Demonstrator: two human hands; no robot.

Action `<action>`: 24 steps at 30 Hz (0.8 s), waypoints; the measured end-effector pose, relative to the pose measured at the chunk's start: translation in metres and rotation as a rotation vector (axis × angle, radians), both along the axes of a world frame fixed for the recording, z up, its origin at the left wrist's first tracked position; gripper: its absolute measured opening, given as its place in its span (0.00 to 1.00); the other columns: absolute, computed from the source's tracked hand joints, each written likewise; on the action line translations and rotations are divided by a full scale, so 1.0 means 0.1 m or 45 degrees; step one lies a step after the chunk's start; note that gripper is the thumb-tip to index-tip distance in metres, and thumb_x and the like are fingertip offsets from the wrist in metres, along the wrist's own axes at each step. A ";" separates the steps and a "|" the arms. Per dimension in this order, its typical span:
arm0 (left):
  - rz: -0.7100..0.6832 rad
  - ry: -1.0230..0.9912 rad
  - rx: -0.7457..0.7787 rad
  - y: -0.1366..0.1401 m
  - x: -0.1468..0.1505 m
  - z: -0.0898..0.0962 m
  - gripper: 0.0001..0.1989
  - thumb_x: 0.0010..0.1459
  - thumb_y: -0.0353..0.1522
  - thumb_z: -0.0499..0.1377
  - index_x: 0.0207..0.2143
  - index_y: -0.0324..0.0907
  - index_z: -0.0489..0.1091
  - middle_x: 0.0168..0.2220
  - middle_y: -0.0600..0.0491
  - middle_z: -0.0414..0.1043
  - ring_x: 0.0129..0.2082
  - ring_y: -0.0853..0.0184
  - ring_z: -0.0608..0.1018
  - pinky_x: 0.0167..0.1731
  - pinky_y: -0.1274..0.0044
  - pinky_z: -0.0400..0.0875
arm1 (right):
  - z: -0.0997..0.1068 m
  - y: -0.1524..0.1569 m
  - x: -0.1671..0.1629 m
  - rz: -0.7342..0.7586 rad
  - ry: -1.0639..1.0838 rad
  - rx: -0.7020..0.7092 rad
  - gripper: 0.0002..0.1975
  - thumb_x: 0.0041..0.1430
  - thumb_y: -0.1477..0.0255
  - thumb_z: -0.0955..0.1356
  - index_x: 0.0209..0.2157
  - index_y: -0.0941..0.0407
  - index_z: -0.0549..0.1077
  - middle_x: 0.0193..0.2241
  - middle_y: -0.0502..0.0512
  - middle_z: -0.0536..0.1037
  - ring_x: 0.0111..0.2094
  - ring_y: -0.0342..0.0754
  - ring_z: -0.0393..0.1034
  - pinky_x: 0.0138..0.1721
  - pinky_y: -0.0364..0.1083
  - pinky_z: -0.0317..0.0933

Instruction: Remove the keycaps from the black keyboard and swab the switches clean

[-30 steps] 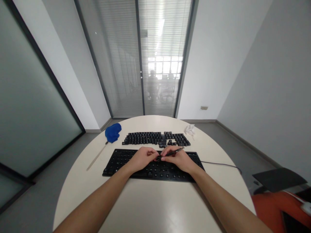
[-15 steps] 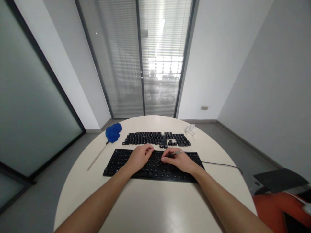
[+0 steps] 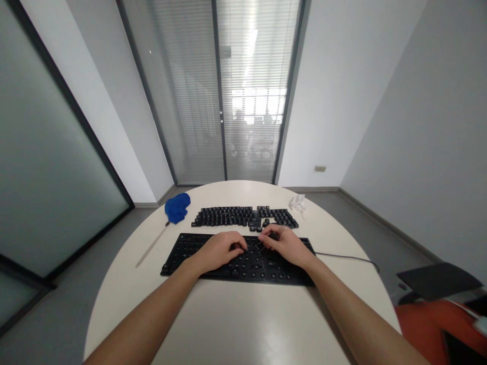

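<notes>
A black keyboard base [image 3: 228, 274] with its keycaps off lies across the table in front of me. My left hand [image 3: 220, 250] rests over its middle, fingers curled and the tips of thumb and forefinger close together; anything between them is too small to make out. Just right of it, my right hand [image 3: 283, 246] is closed in a pinch on thin dark tweezers [image 3: 259, 247], which point down at the base and are partly hidden by the fingers. Behind the base, loose black keycaps [image 3: 224, 216] are laid out in rows like a keyboard.
On the left lies a blue cloth [image 3: 177, 208] near a thin light stick [image 3: 152, 245] with a dark tip. A crumpled white tissue [image 3: 297, 203] sits at the back right. The keyboard's cable [image 3: 346, 257] runs off the right edge of the round table [image 3: 236, 324].
My left hand has shifted right, closer to the other hand, its fingertips lower over the base. My right hand has turned and lifted slightly, changing the tweezers' angle.
</notes>
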State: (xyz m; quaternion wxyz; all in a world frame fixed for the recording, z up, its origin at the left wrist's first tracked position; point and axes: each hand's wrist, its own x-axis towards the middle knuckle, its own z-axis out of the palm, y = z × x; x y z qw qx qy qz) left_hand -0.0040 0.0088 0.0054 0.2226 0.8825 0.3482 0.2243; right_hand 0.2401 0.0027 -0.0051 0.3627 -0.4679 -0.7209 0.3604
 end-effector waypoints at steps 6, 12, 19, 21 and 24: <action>0.071 0.001 0.029 0.02 -0.02 -0.01 0.09 0.62 0.34 0.60 0.44 0.43 0.75 0.40 0.52 0.78 0.39 0.64 0.77 0.41 0.75 0.70 | 0.00 0.01 0.03 -0.028 0.130 -0.108 0.18 0.62 0.53 0.65 0.35 0.55 0.70 0.23 0.48 0.74 0.24 0.44 0.68 0.27 0.43 0.64; -0.029 0.075 0.129 0.05 -0.03 -0.07 0.08 0.64 0.33 0.58 0.42 0.44 0.77 0.44 0.50 0.77 0.46 0.63 0.76 0.50 0.72 0.68 | 0.00 0.02 0.04 -0.025 0.174 -0.131 0.20 0.62 0.51 0.65 0.34 0.55 0.67 0.22 0.47 0.73 0.23 0.43 0.67 0.27 0.42 0.63; -0.107 0.062 0.074 0.04 -0.03 -0.01 0.05 0.61 0.30 0.62 0.39 0.44 0.76 0.41 0.53 0.78 0.44 0.64 0.76 0.48 0.73 0.68 | 0.00 0.01 0.05 -0.023 0.171 -0.146 0.20 0.62 0.51 0.65 0.33 0.55 0.67 0.23 0.47 0.73 0.23 0.42 0.67 0.27 0.42 0.63; -0.072 0.083 0.067 0.02 -0.03 -0.01 0.08 0.59 0.30 0.63 0.42 0.44 0.75 0.42 0.53 0.78 0.44 0.63 0.76 0.48 0.73 0.68 | 0.00 0.01 0.05 -0.023 0.163 -0.146 0.20 0.62 0.50 0.65 0.34 0.55 0.67 0.23 0.47 0.73 0.23 0.43 0.68 0.27 0.43 0.64; -0.095 0.099 0.067 0.00 -0.02 -0.02 0.09 0.60 0.31 0.63 0.44 0.45 0.75 0.43 0.53 0.77 0.46 0.63 0.75 0.50 0.72 0.67 | 0.00 0.01 0.05 -0.025 0.142 -0.170 0.21 0.62 0.49 0.64 0.35 0.55 0.67 0.24 0.48 0.73 0.24 0.44 0.69 0.27 0.43 0.65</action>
